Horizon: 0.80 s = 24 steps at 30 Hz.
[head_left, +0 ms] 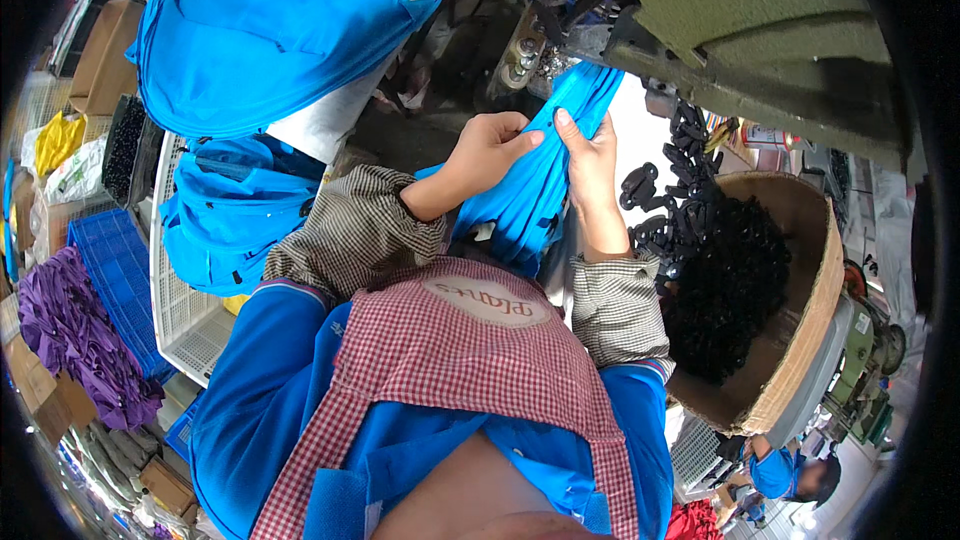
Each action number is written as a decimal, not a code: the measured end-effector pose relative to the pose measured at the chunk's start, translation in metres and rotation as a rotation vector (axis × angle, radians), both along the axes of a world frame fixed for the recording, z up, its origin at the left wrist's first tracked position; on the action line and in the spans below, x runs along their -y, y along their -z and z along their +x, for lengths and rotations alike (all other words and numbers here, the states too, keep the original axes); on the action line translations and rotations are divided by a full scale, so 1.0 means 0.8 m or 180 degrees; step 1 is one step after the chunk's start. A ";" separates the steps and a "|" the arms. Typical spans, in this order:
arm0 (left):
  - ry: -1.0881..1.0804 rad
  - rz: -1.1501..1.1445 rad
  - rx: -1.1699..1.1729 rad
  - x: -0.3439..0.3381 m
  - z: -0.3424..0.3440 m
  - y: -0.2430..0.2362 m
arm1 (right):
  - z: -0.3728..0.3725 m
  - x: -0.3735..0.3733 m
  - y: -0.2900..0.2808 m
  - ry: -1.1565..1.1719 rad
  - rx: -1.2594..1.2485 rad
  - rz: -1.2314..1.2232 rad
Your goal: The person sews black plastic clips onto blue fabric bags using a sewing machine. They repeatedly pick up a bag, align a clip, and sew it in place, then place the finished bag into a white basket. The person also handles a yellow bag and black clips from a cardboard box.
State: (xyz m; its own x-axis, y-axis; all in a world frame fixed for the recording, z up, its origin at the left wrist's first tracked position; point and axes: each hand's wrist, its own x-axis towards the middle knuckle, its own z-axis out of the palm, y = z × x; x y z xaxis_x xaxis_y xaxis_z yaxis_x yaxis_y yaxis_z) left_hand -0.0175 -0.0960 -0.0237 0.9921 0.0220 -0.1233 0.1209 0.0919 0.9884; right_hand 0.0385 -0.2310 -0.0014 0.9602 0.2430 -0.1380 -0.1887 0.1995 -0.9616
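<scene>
a gathered blue cloth [520, 198] hangs between the two hands in front of the person's chest, its far end reaching up beside the metal parts under the machine. the left hand [485, 152] is closed on its near-left edge, thumb pressed against the fingers; the right hand [593, 168] is clamped on the right edge, thumb lying on top.

just beyond the hands, the bulky green machine [760, 25] overhangs the working spot and blocks the space ahead and to the right. to the right of the right hand, black plastic pieces [688, 160] are strewn over a white surface [634, 120], and a cardboard box [812, 330] heaped with more of them crowds the right forearm.

on the left, a broad pile of blue fabric [280, 25] spreads over a tabletop, and below it a white basket [188, 325] holds more blue pieces. farther left are a blue crate [115, 275] and a purple cloth heap [75, 335]. at lower right, well apart, is another person [780, 473] in blue.
</scene>
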 end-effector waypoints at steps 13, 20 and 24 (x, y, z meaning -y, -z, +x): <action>-0.0248 -0.0317 0.0144 -0.046 0.067 -0.017 | 0.079 -0.056 0.005 -0.0044 0.0000 -0.0157; -0.0158 -0.0654 -0.0590 -0.047 0.040 -0.007 | 0.035 -0.004 0.026 -0.0467 0.0771 -0.0629; -0.0100 -0.1114 -0.0842 -0.046 0.036 -0.010 | 0.050 0.207 0.148 0.0757 0.1198 -0.3576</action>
